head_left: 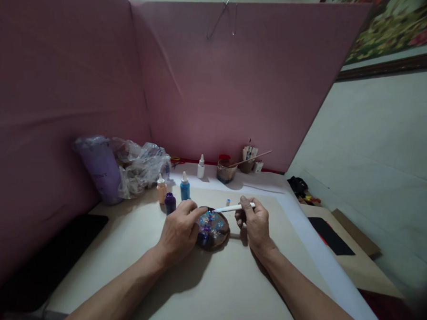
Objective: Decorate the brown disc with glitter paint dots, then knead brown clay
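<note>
A dark brown, rounded piece (216, 236) lies on the table with blue, purple and pale painted patches on top; it looks like a stone, but its material is unclear. My left hand (181, 227) grips its left edge, the index finger reaching over the top. In my right hand (255, 222) a white paint marker (234, 208) is pinched near its back end. Its blue tip points left, at the far part of the painted surface; whether it touches, I cannot tell. A small white cap with a blue top (228, 202) stands just behind the marker.
Behind my left hand stand an uncapped purple bottle (170, 203), a peach bottle (162, 190) and a blue bottle (185, 188). Farther back are a white bottle (201, 168), a tub with a brush across it (226, 172), a brush holder (247, 165) and crumpled plastic bags (145, 163).
</note>
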